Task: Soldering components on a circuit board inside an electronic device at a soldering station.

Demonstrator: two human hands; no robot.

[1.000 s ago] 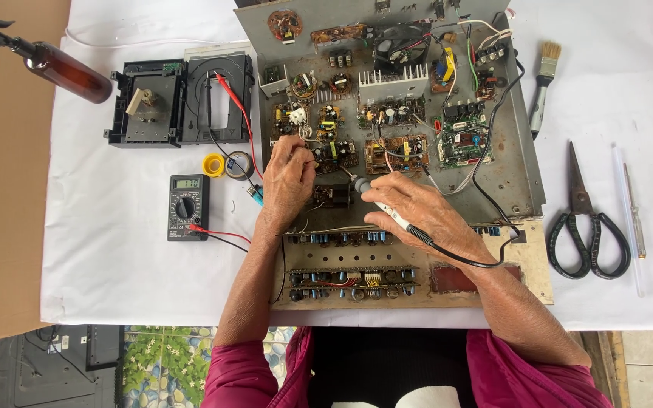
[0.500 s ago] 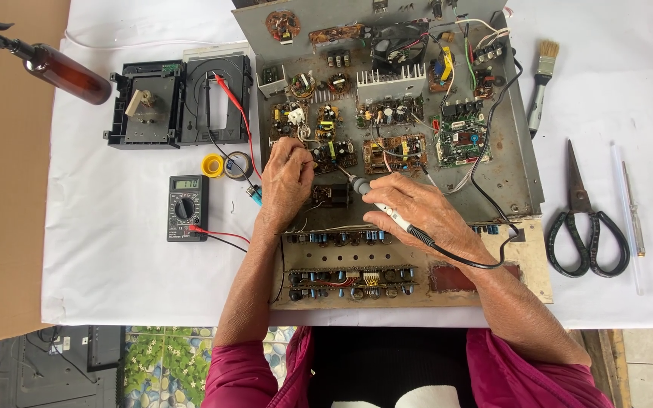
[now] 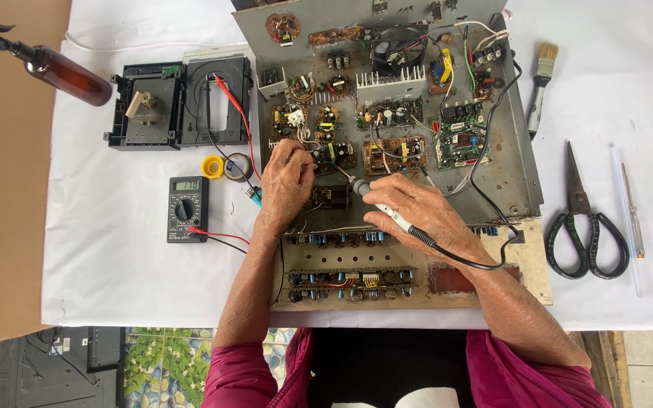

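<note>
At the far left a brown spray bottle (image 3: 62,66) lies on its side, half on the white cloth (image 3: 115,279). Next comes a black disc drive (image 3: 181,103), opened up, with red and black test leads trailing over it. Below it sit a yellow solder reel (image 3: 212,167) and a multimeter (image 3: 187,209), its leads plugged in.

Your left hand (image 3: 285,185) rests on the grey chassis (image 3: 515,170), fingers curled down onto a small board (image 3: 332,153) near its middle; you seem to pinch something there, but I cannot tell what, if anything, is gripped. Just right of it, your right hand (image 3: 417,215) is closed around a soldering iron (image 3: 387,210), held like a pen, its tip pointing up-left toward the left fingertips. The iron's black cord loops right and up across the chassis.

Both wrists lie over a long brown board (image 3: 357,268) with rows of blue capacitors, nearest you.

Right of the chassis lie a paintbrush (image 3: 542,83), black-handled scissors (image 3: 583,219), and a clear pen (image 3: 626,219) beside a thin screwdriver (image 3: 632,211).
</note>
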